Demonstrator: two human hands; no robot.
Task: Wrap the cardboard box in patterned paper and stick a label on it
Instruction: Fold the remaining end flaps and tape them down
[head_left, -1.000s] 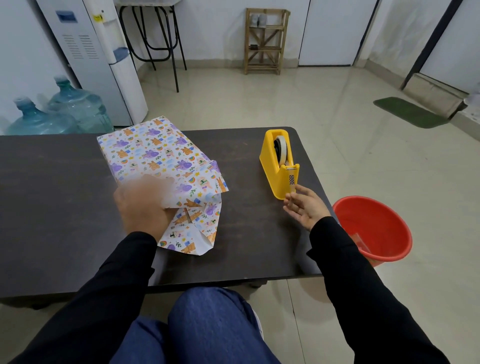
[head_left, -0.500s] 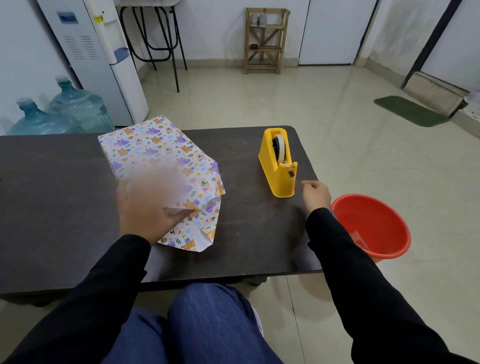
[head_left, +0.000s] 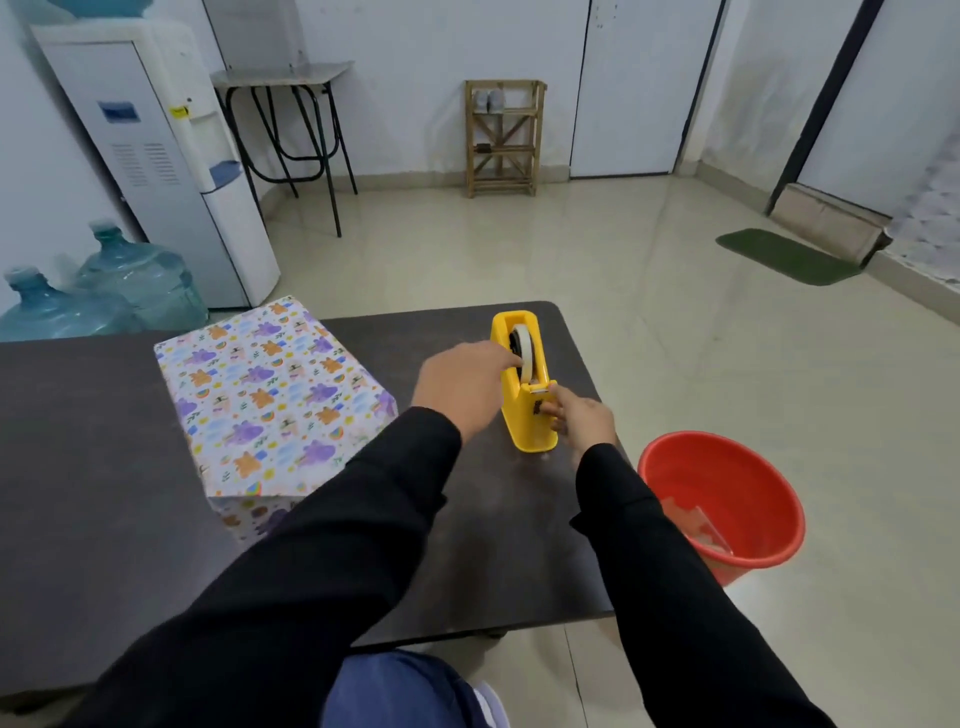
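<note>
Our left hand (head_left: 462, 387) presses the yellow tape dispenser (head_left: 522, 428), our right hand (head_left: 586, 422) pinches its front end; the wrapped box (head_left: 270, 400) sits alongside.

The box wrapped in patterned paper (head_left: 270, 395) sits on the dark rectangular desk (head_left: 93, 441) toward its far edge, left of the middle. The yellow plastic tape dispenser (head_left: 530, 434) stands near the desk's far right corner, well apart from the box. My left hand (head_left: 462, 384) touches the dispenser's left side, and my right hand (head_left: 584, 420) is at its near end. The round red plastic bucket (head_left: 727, 478) stands on the tiled floor (head_left: 675, 312) just beyond the desk's right edge.
</note>
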